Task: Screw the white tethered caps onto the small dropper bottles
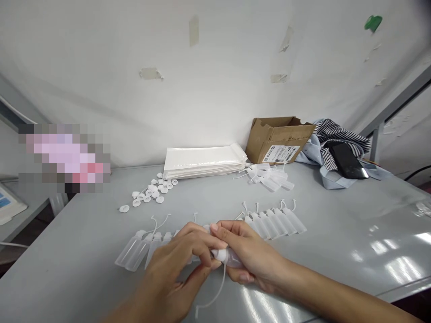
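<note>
My right hand (251,251) is wrapped round a small translucent squeeze bottle (234,259), which lies tilted with its top toward the left. A white cap (221,255) sits at the bottle's neck, and a thin white strap hangs down from there. The fingertips of my left hand (185,264) are closed on that cap, partly hiding its tip. Beyond my hands, similar bottles lie in a row, some at the left (129,251) and some at the right (278,223), with thin straps sticking up. My hands hide the middle of the row.
Loose white caps (155,194) lie scattered on the grey table (84,251). Behind them is a stack of white padded envelopes (204,160). More bottles (269,177) are heaped before a cardboard box (283,139). A phone (346,159) rests on cloth (323,154) at the right.
</note>
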Demonstrator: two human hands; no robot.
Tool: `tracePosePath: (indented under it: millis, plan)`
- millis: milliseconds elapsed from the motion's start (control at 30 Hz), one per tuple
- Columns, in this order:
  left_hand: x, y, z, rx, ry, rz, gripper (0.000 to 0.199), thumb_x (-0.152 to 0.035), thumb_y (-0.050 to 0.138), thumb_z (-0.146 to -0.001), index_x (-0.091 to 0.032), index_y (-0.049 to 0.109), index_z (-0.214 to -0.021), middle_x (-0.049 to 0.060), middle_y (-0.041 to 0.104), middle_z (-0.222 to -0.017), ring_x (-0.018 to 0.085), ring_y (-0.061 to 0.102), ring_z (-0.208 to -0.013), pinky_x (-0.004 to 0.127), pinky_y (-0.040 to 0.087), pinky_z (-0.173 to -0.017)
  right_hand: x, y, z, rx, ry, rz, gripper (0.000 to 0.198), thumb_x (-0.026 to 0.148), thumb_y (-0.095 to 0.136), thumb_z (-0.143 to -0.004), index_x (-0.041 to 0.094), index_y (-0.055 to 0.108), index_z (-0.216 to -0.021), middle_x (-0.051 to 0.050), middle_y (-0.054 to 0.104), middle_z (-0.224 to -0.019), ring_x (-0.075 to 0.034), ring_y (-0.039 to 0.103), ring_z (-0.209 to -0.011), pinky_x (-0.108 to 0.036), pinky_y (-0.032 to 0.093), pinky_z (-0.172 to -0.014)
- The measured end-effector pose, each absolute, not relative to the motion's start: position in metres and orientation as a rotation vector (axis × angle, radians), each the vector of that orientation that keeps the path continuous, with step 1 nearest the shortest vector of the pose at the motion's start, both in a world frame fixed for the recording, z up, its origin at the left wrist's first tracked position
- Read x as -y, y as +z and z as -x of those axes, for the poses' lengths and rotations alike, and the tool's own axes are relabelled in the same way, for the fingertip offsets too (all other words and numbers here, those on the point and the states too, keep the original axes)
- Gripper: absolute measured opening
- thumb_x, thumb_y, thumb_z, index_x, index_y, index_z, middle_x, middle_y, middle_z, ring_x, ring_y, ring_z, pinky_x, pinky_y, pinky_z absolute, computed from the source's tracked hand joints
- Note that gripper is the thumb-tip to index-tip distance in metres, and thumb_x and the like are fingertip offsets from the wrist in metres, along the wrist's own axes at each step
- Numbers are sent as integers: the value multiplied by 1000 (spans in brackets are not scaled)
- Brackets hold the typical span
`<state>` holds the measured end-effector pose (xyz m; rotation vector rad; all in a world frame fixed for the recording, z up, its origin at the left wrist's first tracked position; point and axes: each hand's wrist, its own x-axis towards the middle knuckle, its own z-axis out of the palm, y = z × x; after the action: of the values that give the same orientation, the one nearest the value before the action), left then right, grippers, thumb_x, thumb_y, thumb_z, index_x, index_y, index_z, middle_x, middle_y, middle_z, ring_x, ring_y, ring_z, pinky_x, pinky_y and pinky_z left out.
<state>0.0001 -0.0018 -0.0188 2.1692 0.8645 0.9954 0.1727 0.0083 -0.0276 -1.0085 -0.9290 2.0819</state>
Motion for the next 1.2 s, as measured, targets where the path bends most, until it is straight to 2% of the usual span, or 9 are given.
tracePosePath:
  millis: [133,300,400,500,600,767,967,1100,1200]
  plan:
    - [0,-15,-1,-971,927,-2040,19,-12,58,-83,-25,46,-76,-3,69,-94,14,63,-93,27,49,-82,-9,-27,-172,930,2004,1076,34,46,63,-83,17,50,-70,10,42,-47,0,29,-26,-13,13,-25]
    - [-2,-11,0,-1063,834,-1861,9,-24,64,-80,-25,56,-84,-2,67,-92,16,63,-92,27,49,-82,-9,-24,-170,939,1930,1098,31,42,67,-79,15,55,-72,8,47,-56,1,31,-29,-13,16,-27]
    - [-2,-8,-2,-1167,770,-1844,8,-33,61,-83,-25,60,-86,-2,66,-85,16,61,-84,23,49,-70,-8,-24,-170,1002,1882,1070,32,44,66,-80,14,57,-74,4,54,-67,2,35,-31,-14,20,-28]
    - [-2,-7,-5,-1193,698,-1935,19,-36,53,-88,-23,60,-76,-3,63,-73,14,58,-70,21,46,-59,-6,-25,-171,1069,1836,1043,34,47,64,-82,15,55,-74,5,55,-66,2,34,-31,-13,24,-29]
    - [0,-9,-7,-1158,711,-2009,23,-34,49,-90,-22,59,-72,-3,62,-67,12,57,-63,22,45,-59,-6,-27,-170,1052,1833,1014,34,47,65,-81,17,51,-76,8,49,-58,0,33,-32,-13,24,-28]
    - [1,-14,-4,-1096,775,-2128,5,-25,56,-85,-24,61,-86,-3,67,-75,12,61,-67,21,48,-64,-6,-28,-169,1034,1846,994,35,47,67,-79,19,47,-81,11,44,-55,-1,32,-32,-13,23,-26]
    - [0,-14,-3,-970,878,-2236,15,-13,53,-83,-25,57,-92,-3,66,-82,11,59,-68,20,47,-68,-7,-24,-169,1034,1884,1002,33,48,63,-82,18,48,-79,9,46,-57,-1,34,-35,-12,23,-28]
    - [4,-10,-5,-1168,748,-1994,12,-32,53,-86,-28,58,-96,-3,65,-85,13,58,-67,21,46,-61,-8,-23,-171,1081,1855,1020,29,45,60,-85,19,46,-84,9,46,-61,0,32,-31,-13,21,-27]
    - [4,-9,-7,-1216,593,-1802,24,-45,45,-89,-25,58,-86,-4,61,-68,13,54,-58,22,42,-53,-6,-24,-172,1141,1741,1068,26,43,58,-87,22,44,-93,11,44,-63,-1,31,-31,-13,24,-28]
